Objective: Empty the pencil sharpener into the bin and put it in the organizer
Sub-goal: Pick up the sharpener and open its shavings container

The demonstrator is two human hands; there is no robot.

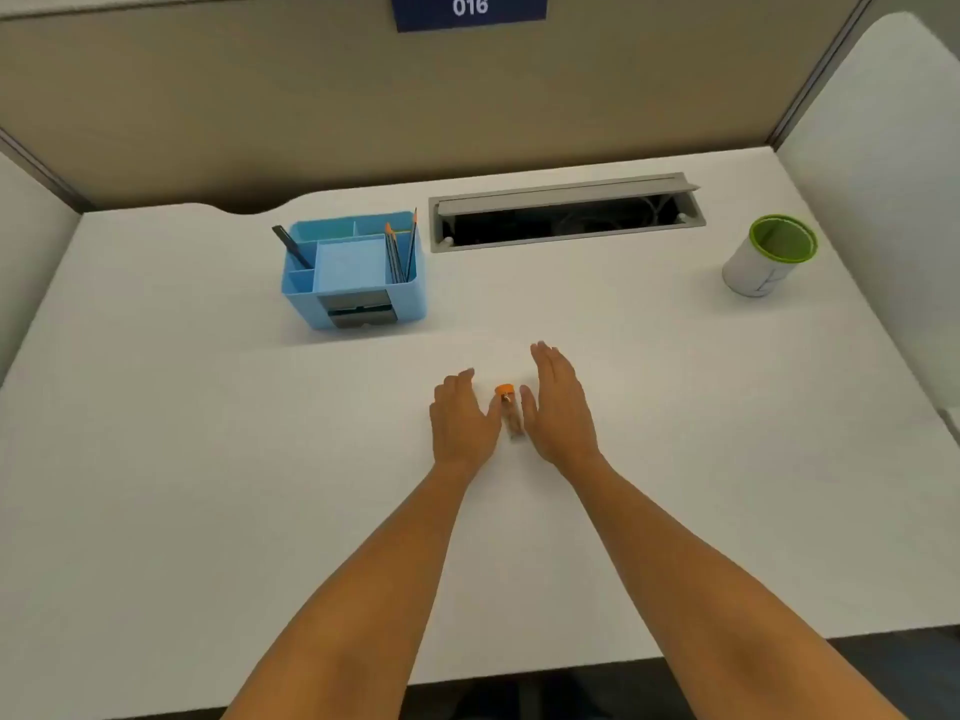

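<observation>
Status: task at its start, nothing emptied or stowed yet.

The pencil sharpener (pixel 509 412) stands on the desk (pixel 208 459) between my left hand (pixel 461 418) and right hand (pixel 558 407); both hands are spread flat, gripping nothing, just beside it. Shavings appear to fill its clear body, orange cap on. Remaining, as I judge: grasp, empty into the green-rimmed bin (pixel 769 257) far right, then place in the blue organizer (pixel 353 272).
</observation>
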